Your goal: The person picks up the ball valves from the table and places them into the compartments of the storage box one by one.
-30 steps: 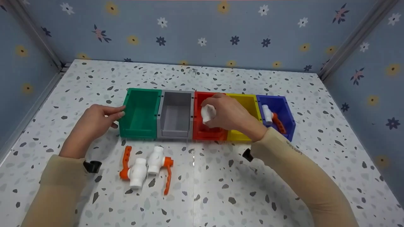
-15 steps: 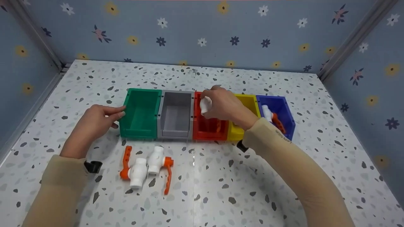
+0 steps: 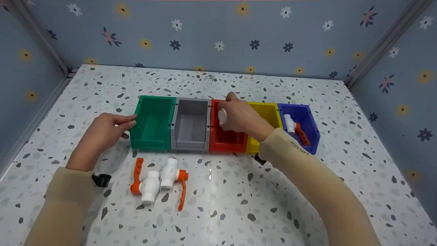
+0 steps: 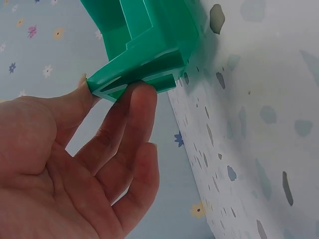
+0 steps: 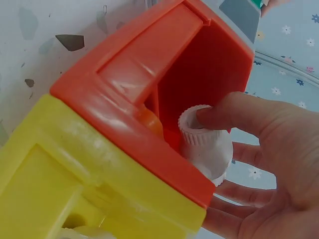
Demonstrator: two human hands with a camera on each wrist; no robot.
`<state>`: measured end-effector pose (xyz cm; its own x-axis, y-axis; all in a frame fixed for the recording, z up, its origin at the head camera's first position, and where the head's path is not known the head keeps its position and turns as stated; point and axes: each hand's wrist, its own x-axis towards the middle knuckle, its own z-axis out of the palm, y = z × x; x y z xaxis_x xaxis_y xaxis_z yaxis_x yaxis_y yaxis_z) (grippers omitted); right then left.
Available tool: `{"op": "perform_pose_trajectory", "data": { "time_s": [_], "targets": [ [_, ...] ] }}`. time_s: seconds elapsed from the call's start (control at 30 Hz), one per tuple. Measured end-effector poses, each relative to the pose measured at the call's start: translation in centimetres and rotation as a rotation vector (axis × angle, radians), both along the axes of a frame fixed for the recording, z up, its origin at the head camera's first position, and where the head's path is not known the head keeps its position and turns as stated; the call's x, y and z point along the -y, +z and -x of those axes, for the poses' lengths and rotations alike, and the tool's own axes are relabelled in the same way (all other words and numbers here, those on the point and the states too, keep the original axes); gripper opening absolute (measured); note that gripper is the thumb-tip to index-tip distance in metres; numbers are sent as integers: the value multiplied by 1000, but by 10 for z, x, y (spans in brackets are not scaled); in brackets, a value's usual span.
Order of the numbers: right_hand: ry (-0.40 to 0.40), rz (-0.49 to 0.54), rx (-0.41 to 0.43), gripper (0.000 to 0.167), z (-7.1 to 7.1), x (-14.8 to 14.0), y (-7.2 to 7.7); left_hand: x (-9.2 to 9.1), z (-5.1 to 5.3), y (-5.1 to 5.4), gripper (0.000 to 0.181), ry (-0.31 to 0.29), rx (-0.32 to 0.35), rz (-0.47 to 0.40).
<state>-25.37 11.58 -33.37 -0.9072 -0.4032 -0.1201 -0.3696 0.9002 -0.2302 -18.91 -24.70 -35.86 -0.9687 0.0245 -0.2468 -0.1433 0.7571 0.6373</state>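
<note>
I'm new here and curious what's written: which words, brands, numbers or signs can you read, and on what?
"Let's Slim", apparently, on the right sleeve; small and blurred, so uncertain.
Two white-and-orange valves: any marking is too small to read.
No other text can be read.

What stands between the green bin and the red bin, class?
The gray bin stands between the green bin and the red bin; the head view shows this.

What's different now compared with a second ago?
The right grip has edged forward and slightly left at the red bin; less of the white valve it holds shows from above. Nothing was let go. The left grip still pinches the green bin; the two front valves and the blue bin's valve stayed put.
</note>
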Motion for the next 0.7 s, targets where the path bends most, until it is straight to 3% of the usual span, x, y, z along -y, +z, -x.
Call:
{"op": "perform_pose_trajectory", "data": {
  "time_s": [0.4, 0.7],
  "targets": [
    [90, -173, -41, 45, -1, 7, -8, 0, 0, -1, 47, 5, -3, 8],
    [70, -152, 40, 41, -2, 10, -4, 1, -1, 0, 47, -1, -6, 9]
  ]
}}
